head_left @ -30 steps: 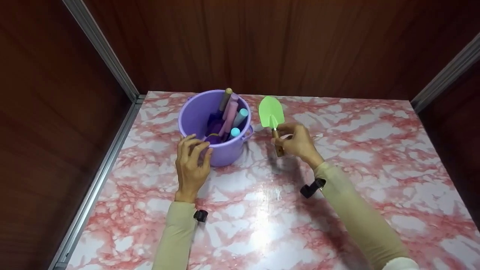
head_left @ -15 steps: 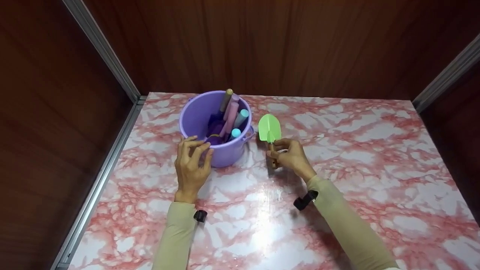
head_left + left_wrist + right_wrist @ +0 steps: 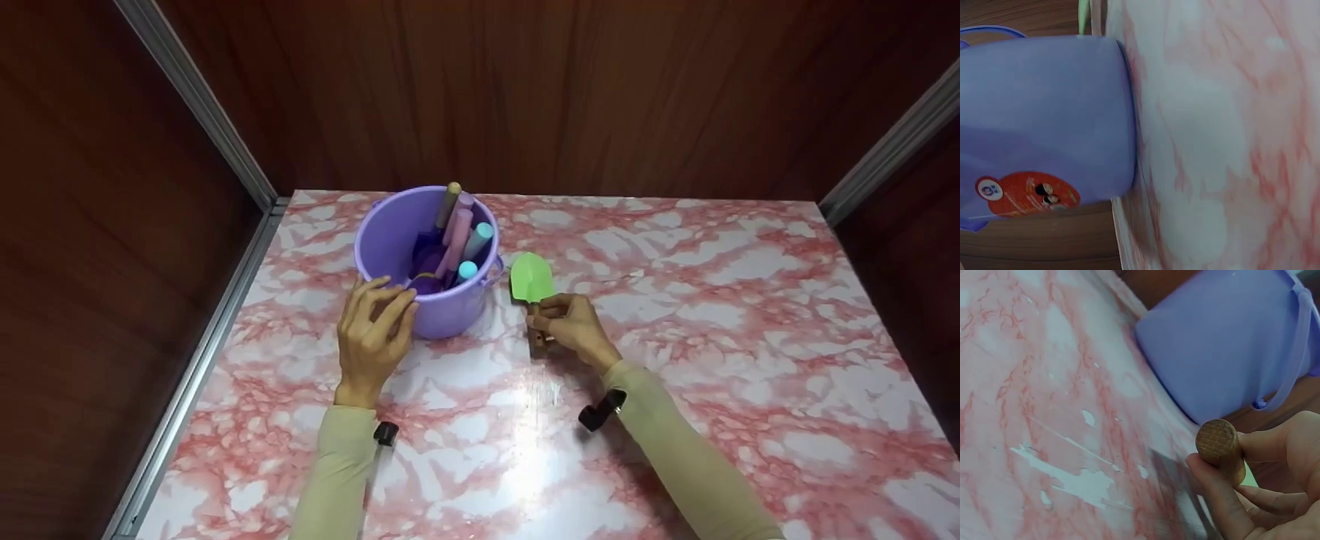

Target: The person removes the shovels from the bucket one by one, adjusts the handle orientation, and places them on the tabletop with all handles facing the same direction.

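A purple bucket [image 3: 451, 316] stands upright toward the back left of the table. My left hand [image 3: 371, 341] holds its near-left rim, fingertips bent at the edge and thumb on the outside. In the left wrist view the bucket's side [image 3: 1044, 107] shows, but no hand. My right hand [image 3: 576, 330] pinches the wooden handle of a small hand trowel [image 3: 532, 277] between thumb and fingers, right of the bucket. Its light green blade points away from me. The right wrist view shows the handle's rounded end [image 3: 1219, 441], thumb and fingers around it.
Several tools stand in the bucket: a wooden handle [image 3: 448, 204], pink handles [image 3: 459, 236] and light blue handles [image 3: 478, 240]. A bucket handle [image 3: 1292, 365] hangs at its side. Dark wood panels [image 3: 525, 97] enclose the red-and-white marbled table [image 3: 712, 300].
My right hand has brought the trowel toward me and slightly left, lower over the table. My left hand stays at the bucket's rim.
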`<state>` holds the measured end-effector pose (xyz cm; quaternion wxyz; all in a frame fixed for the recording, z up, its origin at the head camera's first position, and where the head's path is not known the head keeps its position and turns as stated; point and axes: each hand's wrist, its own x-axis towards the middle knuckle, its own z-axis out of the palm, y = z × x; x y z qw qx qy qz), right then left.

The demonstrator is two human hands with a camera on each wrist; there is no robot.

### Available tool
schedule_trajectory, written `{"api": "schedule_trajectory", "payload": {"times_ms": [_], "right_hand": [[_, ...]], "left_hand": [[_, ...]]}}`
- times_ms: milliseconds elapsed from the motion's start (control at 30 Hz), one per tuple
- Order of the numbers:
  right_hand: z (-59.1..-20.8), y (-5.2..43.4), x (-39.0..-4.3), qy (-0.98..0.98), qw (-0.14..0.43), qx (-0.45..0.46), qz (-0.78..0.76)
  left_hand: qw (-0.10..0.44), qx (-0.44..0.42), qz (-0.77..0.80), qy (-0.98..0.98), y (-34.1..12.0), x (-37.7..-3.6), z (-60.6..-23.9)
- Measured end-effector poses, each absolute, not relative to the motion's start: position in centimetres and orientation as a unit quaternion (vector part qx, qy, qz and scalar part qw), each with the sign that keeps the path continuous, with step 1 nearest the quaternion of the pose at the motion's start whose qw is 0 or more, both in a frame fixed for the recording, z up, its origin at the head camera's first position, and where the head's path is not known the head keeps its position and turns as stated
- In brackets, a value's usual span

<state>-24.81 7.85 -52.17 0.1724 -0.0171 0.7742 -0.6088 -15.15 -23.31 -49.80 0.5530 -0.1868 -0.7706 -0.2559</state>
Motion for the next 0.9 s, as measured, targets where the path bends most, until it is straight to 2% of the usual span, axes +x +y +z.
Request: {"api": "schedule_trajectory", "payload": {"times_ms": [167,667,900], "right_hand": [[-52.1,7.6,-24.7,0.776,0.176,-0.007,-0.606],[-51.8,5.6,-24.9,0.724,0.235,0.002,-0.648],[-52.0,5.3,-24.8,0.748,0.229,-0.010,-0.624]], "left_hand": [[0.558,-0.178,-0.280,-0.761,-23.2,-15.2,-50.1],[0.558,-0.172,-0.298,-0.755,-23.1,-15.7,-50.0],[0.574,-0.174,-0.302,-0.741,-23.0,-15.5,-50.2]]}}
